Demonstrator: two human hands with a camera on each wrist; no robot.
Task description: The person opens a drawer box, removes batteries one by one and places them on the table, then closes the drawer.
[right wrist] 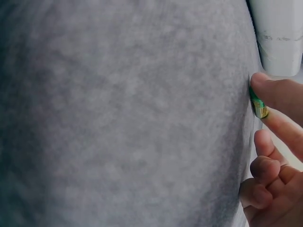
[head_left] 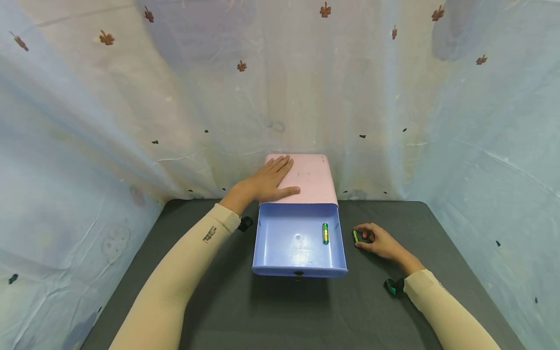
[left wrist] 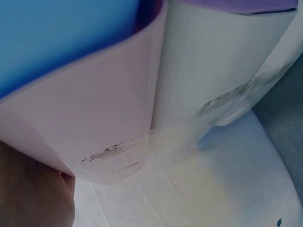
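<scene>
My left hand [head_left: 271, 184] lies spread on the pink top [head_left: 312, 177] of a small drawer unit, thumb stretched out to the right. Below it the light blue drawer [head_left: 280, 248] is pulled out toward me, with a green and yellow battery [head_left: 325, 234] lying in its right half. To the right of the drawer, low at the dark table, my right hand [head_left: 379, 241] pinches a second green battery [head_left: 355, 236] endwise between thumb and index finger. In the right wrist view that battery [right wrist: 259, 107] shows between the fingertips, the other fingers curled below.
A dark grey table [head_left: 367, 311] carries the unit. Pale patterned curtain [head_left: 297, 97] hangs close behind and on both sides. In the left wrist view a white lower section [left wrist: 203, 66] adjoins the pink casing [left wrist: 104, 104], with clear tape over both. A dark drawer latch [head_left: 299, 273] sits on the front edge.
</scene>
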